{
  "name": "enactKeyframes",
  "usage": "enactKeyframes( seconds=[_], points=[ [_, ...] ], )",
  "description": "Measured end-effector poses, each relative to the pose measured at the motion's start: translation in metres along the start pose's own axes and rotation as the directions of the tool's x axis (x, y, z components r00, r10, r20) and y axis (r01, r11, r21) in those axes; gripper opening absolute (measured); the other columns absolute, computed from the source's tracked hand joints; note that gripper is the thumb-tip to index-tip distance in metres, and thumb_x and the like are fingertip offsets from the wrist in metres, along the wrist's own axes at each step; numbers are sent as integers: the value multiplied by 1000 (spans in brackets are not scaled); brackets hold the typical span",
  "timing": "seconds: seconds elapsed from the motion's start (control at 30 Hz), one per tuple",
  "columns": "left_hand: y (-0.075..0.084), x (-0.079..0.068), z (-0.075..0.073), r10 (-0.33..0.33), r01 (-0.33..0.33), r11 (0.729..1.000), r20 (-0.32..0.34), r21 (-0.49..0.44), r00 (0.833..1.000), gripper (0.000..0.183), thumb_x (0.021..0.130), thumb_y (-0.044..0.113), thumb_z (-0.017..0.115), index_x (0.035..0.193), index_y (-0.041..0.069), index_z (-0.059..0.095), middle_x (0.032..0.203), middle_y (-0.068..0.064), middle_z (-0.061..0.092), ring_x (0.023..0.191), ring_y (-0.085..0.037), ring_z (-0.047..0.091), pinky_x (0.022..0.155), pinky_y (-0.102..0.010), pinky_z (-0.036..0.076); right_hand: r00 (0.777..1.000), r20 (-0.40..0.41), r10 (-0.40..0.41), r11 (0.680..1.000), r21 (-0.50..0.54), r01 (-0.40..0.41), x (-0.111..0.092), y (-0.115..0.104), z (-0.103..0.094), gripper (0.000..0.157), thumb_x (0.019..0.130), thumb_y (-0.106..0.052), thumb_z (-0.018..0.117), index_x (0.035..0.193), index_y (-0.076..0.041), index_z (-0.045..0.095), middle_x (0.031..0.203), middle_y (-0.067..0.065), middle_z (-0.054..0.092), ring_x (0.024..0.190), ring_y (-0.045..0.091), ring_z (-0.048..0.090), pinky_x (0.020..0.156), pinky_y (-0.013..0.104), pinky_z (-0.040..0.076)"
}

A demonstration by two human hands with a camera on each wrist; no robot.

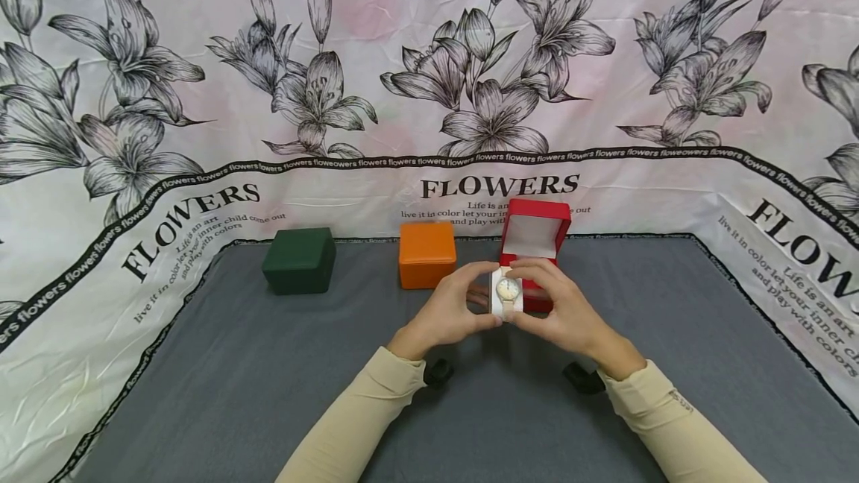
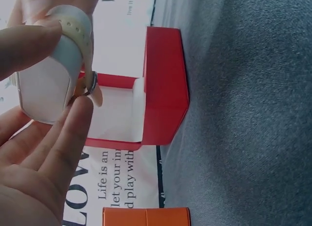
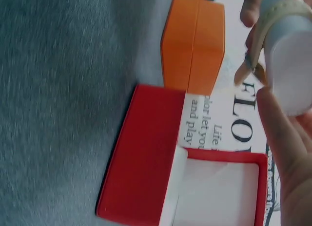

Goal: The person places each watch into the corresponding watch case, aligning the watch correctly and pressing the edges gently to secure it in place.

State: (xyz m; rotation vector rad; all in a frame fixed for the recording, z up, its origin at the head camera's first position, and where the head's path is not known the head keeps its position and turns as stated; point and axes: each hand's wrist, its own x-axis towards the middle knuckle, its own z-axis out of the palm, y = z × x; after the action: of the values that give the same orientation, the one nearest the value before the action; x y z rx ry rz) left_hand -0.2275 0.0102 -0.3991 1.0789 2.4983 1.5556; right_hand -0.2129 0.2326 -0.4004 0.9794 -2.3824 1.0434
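A wristwatch with a round pale dial and a cream strap is wrapped around a white cushion. My left hand grips the cushion from the left, and its thumb lies by the strap in the left wrist view. From the other side my right hand holds the same cushion, fingers above and thumb below in the head view. Both hands hold it above the table, in front of an open red box with a white lining. The strap's buckle end hangs beside the cushion in both wrist views.
An orange box, closed, stands left of the red one. Farther left is a closed dark green box. All three boxes stand on a grey cloth, near the back edge, before a flower-printed white cloth.
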Motion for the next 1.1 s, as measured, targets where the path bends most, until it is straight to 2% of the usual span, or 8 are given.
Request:
enactKeyframes(
  seconds=[0.13,0.23,0.4,0.57,0.67,0.8,0.87,1.1],
  points=[
    [-1,0,-2,14,-14,1000,-11,-8,1000,74,74,7,82,138,14,46,132,-2,50,97,-9,62,84,-28,53,998,59,6,998,58,-9,0,2,-4,69,73,-16,84,133,-16,50,136,2,46,119,16,45,95,38,48],
    [-2,2,-2,23,-23,1000,-4,1,1000,74,74,7,82,138,14,46,132,-2,50,98,-10,62,84,-23,52,998,66,6,995,100,-12,0,0,-6,73,70,-7,85,134,-9,49,135,7,47,119,21,49,94,39,47],
    [-4,8,-1,27,-28,998,7,59,1000,74,75,10,82,139,14,45,132,-2,50,101,-14,60,86,-22,50,998,68,-12,994,107,4,4,-14,-15,70,67,2,85,129,4,51,130,18,50,115,30,53,89,47,48],
    [-8,21,5,31,-32,995,11,99,999,73,74,12,83,138,11,47,133,-3,48,106,-16,57,84,-20,50,996,83,17,998,58,-22,7,-17,-24,66,69,4,83,127,6,52,127,18,52,112,29,55,91,46,48],
    [-12,33,11,26,-29,995,28,99,999,72,75,12,83,137,9,47,134,-5,48,108,-22,56,83,-24,52,995,92,44,997,61,-50,6,-10,-29,64,70,5,81,127,7,52,126,19,53,111,30,55,92,46,47],
    [-18,48,19,11,-19,986,47,164,999,70,76,15,82,138,11,48,131,-4,50,108,-23,54,89,-31,51,990,101,96,992,68,-103,5,4,-33,64,72,3,81,128,7,50,126,20,51,112,34,55,91,49,45],
    [-20,56,22,3,-13,976,48,215,999,69,77,18,82,137,13,49,130,-2,51,109,-20,53,92,-31,49,986,102,130,989,59,-137,4,12,-34,65,73,1,81,129,6,50,126,19,51,113,34,55,92,51,44],
    [-26,74,32,-72,54,960,59,273,996,67,79,21,80,138,15,49,134,0,51,116,-15,50,101,-31,42,972,95,213,974,54,-219,-3,64,-28,67,77,-16,82,134,-7,49,128,8,51,117,26,54,96,43,44]
  ],
)
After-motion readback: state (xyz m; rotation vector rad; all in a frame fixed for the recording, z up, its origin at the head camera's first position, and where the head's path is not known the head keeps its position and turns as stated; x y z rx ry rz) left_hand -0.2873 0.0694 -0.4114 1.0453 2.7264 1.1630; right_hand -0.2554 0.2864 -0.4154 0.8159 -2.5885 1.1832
